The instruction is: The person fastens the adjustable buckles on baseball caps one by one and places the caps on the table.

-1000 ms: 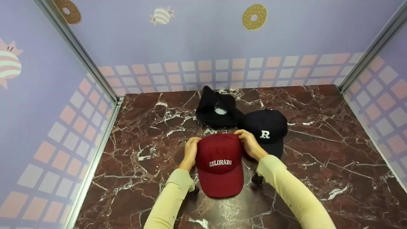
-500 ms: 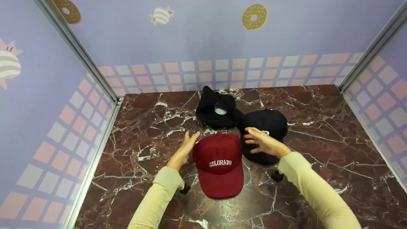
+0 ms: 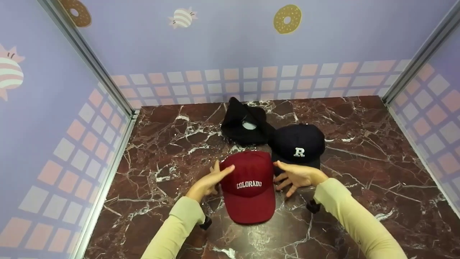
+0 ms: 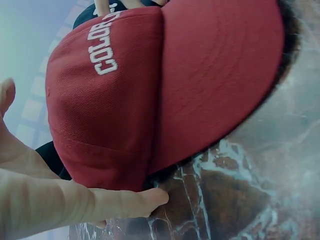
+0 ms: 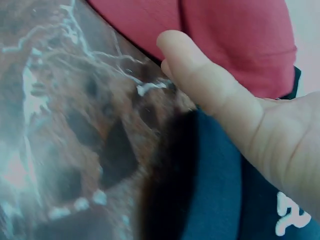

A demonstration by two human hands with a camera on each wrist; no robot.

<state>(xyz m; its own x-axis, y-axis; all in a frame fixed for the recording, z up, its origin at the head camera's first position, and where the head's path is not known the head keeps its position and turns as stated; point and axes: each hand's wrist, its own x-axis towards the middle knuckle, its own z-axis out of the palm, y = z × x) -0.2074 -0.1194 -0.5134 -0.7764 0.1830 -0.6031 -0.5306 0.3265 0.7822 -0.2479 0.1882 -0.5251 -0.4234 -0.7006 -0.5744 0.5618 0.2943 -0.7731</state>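
Observation:
A red baseball cap point(image 3: 248, 171) with white COLORADO lettering lies on the marble-patterned surface, its brim toward me. My left hand point(image 3: 206, 182) is at the left side of its crown, thumb raised over the edge and fingers extended alongside. In the left wrist view, a finger point(image 4: 125, 202) lies right along the crown's lower edge. On the other side, my right hand point(image 3: 302, 175) has its fingers spread beside the cap, thumb tip close to the crown. It partly covers the brim of a dark cap point(image 3: 296, 138) with a white R.
Behind the red cap, another black cap point(image 3: 237, 124) lies crumpled, a pale oval patch showing on it. It overlaps the edge of the R cap. Purple patterned walls point(image 3: 230, 39) enclose the marble surface point(image 3: 161, 144) at the back and both sides.
Both hands have let go of the red cap's crown, parted, then come back to its sides, lower toward the brim. The cap has hardly moved; the right hand no longer covers the R.

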